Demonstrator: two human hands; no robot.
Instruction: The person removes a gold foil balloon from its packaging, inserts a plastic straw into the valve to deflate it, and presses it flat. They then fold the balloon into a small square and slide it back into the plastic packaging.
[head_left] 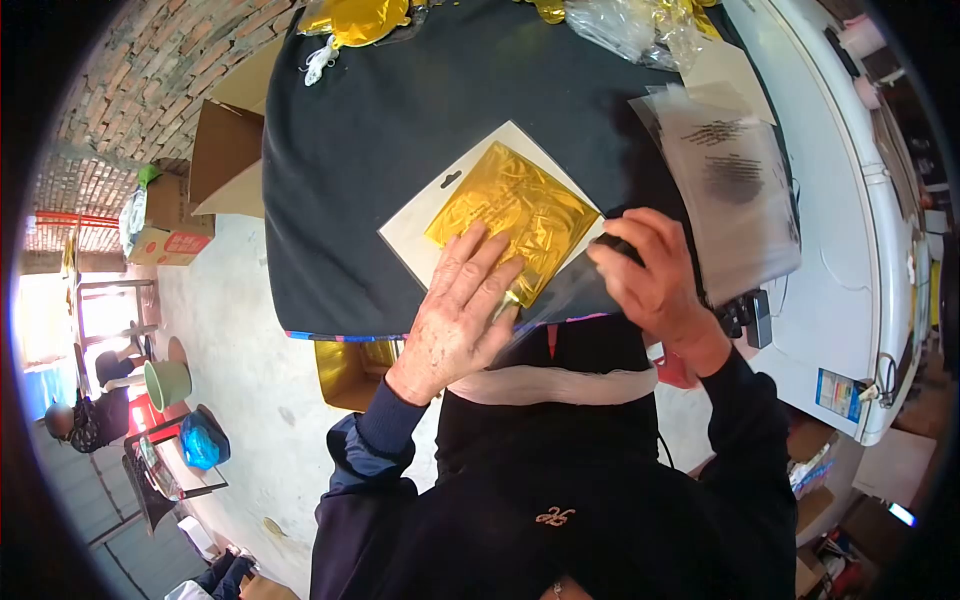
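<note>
A folded gold foil sheet [530, 205] lies on a white card [408, 232] with a hang hole, turned diagonally on the dark cloth [350, 160]. My left hand [455, 315] rests on the foil's lower left part, its fingers spread. At the card's right corner is my right hand [648, 275], its fingers curled towards the thumb beside a clear plastic edge; whatever lies between them is too unclear to make out. A stack of clear printed bags [735, 190] lies to the right.
Gold foil [368, 20] and a white string bundle [320, 62] lie at the back left. Clear plastic [625, 30] is at the back. An open cardboard box [228, 155] stands left of the table. Another person [95, 422] is at the far left.
</note>
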